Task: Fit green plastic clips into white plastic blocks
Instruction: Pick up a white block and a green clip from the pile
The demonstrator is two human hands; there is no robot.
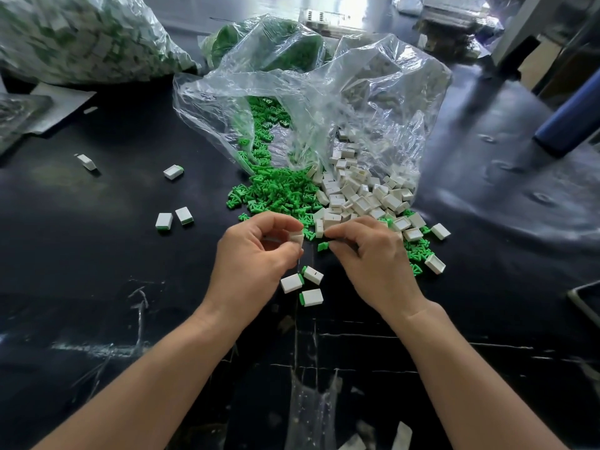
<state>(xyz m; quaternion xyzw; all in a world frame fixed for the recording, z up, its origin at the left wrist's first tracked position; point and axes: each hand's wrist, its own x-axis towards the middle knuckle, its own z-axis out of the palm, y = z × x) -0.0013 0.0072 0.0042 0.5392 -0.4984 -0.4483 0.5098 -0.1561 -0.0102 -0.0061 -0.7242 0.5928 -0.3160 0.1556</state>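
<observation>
So the left hand [256, 251] has its fingertips clamped on a white block [296, 238], held just above the black table [97, 287]; the right hand [373, 261] is pinching a green clip [323, 246] between thumb and forefinger, just beside the block but not touching it as far as I can see. The clip's long axis looks roughly left-to-right, free end aimed at the block; which face of the block has the opening I can't tell, the fingers cover most of it. What could go wrong, I reckon: the pinch is only on the clip's tail end, so if it meets the block tilted it could twist out and drop into the loose green pile [279, 190] right behind. It could also jam half-seated if it goes in skewed; the finished pieces [311, 297] below the hands show only a thin green edge.
</observation>
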